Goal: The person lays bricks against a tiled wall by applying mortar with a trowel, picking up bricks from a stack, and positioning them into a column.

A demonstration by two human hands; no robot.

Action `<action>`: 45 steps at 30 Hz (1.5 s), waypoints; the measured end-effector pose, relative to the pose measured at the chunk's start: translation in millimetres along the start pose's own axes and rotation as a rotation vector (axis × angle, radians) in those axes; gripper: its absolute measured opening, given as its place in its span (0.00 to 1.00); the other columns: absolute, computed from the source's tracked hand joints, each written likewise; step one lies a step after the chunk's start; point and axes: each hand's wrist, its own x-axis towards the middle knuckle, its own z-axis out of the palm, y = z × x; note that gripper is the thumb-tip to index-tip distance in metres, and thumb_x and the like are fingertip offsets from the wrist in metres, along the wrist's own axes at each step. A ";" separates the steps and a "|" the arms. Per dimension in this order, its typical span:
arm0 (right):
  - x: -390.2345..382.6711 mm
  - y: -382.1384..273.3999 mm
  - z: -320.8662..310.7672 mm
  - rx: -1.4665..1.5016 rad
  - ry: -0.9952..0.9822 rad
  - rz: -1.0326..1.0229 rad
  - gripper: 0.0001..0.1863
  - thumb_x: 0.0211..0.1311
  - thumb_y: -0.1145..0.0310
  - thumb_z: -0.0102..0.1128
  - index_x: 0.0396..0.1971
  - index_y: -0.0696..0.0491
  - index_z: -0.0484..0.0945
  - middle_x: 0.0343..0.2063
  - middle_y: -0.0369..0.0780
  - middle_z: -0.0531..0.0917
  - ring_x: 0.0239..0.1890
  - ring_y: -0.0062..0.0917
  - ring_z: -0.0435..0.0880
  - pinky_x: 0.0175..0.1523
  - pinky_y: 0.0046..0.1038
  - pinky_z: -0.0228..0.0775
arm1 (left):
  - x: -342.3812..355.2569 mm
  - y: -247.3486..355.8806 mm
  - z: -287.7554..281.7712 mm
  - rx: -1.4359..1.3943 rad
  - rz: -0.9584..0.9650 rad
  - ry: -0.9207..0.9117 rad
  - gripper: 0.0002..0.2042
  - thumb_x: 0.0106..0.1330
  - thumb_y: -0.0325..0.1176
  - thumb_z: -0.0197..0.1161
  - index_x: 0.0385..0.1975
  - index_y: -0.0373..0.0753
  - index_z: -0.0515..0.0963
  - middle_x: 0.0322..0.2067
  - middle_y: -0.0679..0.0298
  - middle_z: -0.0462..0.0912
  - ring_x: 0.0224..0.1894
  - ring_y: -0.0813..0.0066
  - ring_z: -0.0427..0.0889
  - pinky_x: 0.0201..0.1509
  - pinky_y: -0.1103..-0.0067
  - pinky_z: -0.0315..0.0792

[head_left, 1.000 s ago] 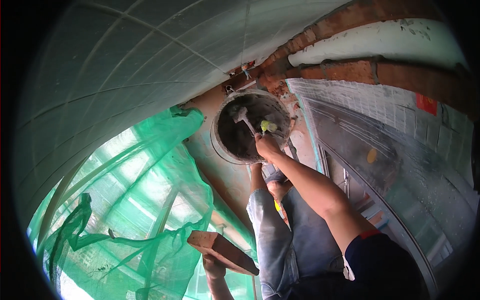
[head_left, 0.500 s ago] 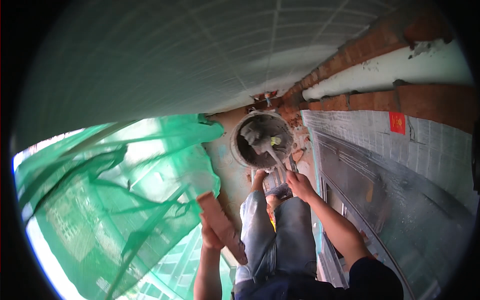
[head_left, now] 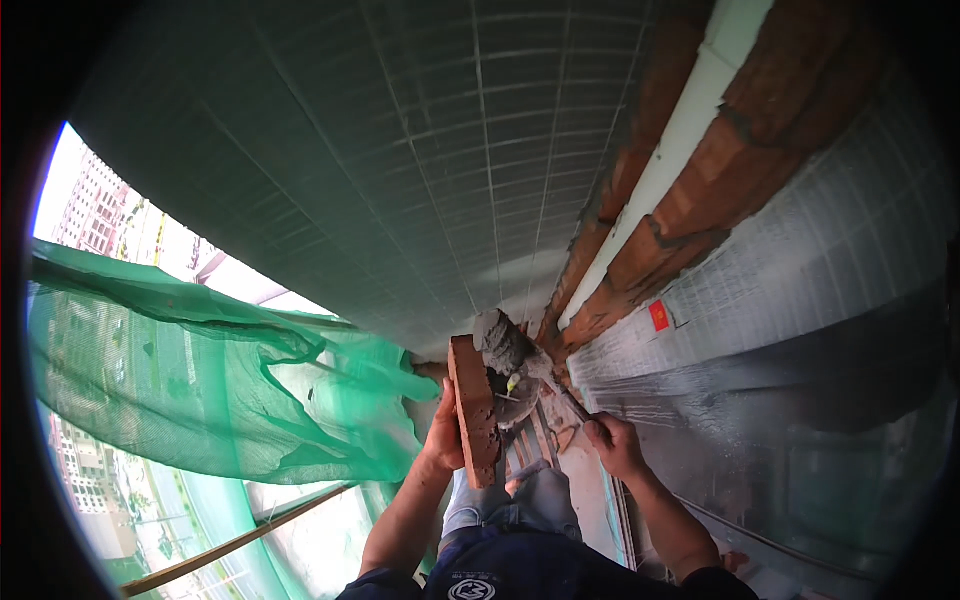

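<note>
My left hand (head_left: 443,437) is closed round a reddish brick (head_left: 472,415), held upright in front of my body. Closed on the handle of a trowel (head_left: 566,397), my right hand (head_left: 614,444) is to the right of it. A thick lump of grey mortar (head_left: 502,340) sits on the trowel's blade, beside the brick's upper end. Below the mortar, a round bucket (head_left: 517,410) is partly hidden by the brick and trowel.
Green netting (head_left: 220,390) hangs at the left, with buildings beyond and a wooden pole (head_left: 240,535) below. A white pipe (head_left: 655,170) runs between brick courses (head_left: 665,245) on the right. A red card (head_left: 659,315) is on the grey wall. Tiled panelling (head_left: 420,150) spans overhead.
The trowel has come up out of the bucket with mortar on it. The brick has been raised and brought right, close to the trowel. The view has tilted upward.
</note>
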 end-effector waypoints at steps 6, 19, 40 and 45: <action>-4.5 -21.2 -31.2 -0.387 0.273 -0.309 0.10 0.60 0.64 0.61 0.29 0.56 0.76 0.23 0.47 0.79 0.26 0.46 0.79 0.28 0.36 0.70 | -4.4 4.2 70.7 0.156 -0.083 -0.069 0.32 0.59 0.68 0.50 0.42 0.43 0.77 0.32 0.63 0.81 0.32 0.68 0.80 0.36 0.71 0.76; -43.4 -83.2 -89.7 -0.894 0.321 -0.420 0.12 0.60 0.60 0.60 0.28 0.52 0.72 0.20 0.41 0.77 0.21 0.40 0.79 0.24 0.37 0.70 | 6.9 6.8 91.4 -0.004 -0.268 -0.458 0.38 0.55 0.72 0.51 0.50 0.42 0.75 0.46 0.56 0.79 0.46 0.58 0.78 0.53 0.61 0.71; -40.0 -42.6 -29.6 -0.625 0.193 -0.537 0.12 0.59 0.62 0.62 0.28 0.54 0.74 0.20 0.43 0.76 0.20 0.40 0.77 0.23 0.38 0.67 | 19.4 41.0 64.7 -0.024 -0.068 -0.313 0.35 0.57 0.71 0.50 0.44 0.42 0.78 0.38 0.55 0.82 0.37 0.59 0.81 0.41 0.65 0.76; -33.7 31.3 -8.7 -0.617 0.142 -0.233 0.11 0.58 0.61 0.62 0.32 0.54 0.75 0.21 0.43 0.76 0.23 0.43 0.77 0.28 0.39 0.69 | -1.0 64.4 10.8 -0.187 0.121 0.092 0.20 0.62 0.48 0.53 0.40 0.35 0.73 0.29 0.57 0.77 0.30 0.63 0.76 0.35 0.72 0.73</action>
